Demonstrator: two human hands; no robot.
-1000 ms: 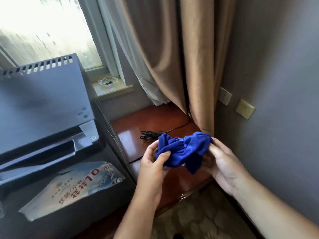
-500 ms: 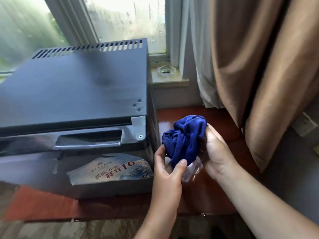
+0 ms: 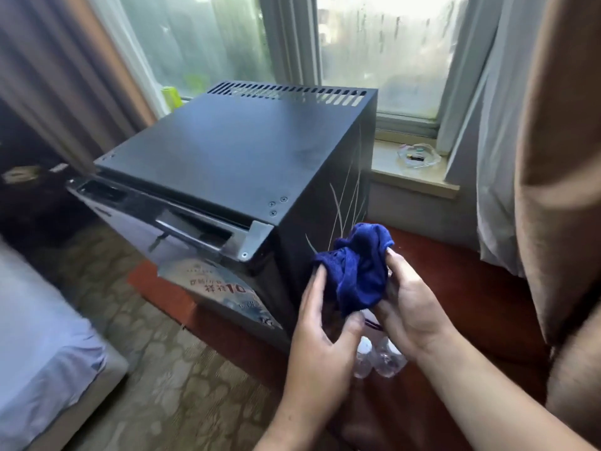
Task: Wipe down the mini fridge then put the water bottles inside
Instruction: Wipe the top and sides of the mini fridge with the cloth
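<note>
1. Cloth, bunched dark-blue [image 3: 354, 271], sat gripped by left hand [image 3: 320, 333] and right hand [image 3: 406, 307], likely wadded for wiping.
2. Black metal mini fridge [image 3: 234, 157] stood alongside, shut; clear plastic water bottles [image 3: 383, 358] stood beneath the hands on the red-brown desk [image 3: 455, 278].

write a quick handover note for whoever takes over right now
Left hand and right hand: both grip the bunched cloth, held off the fridge's side.
Fridge: door shut, on the wooden ledge.
Bottles: on the ledge under the hands, partly hidden.
Done: cloth in hand; no sign of wiping that I can tell.
Left: wipe the fridge, open it, put the bottles in.
</note>
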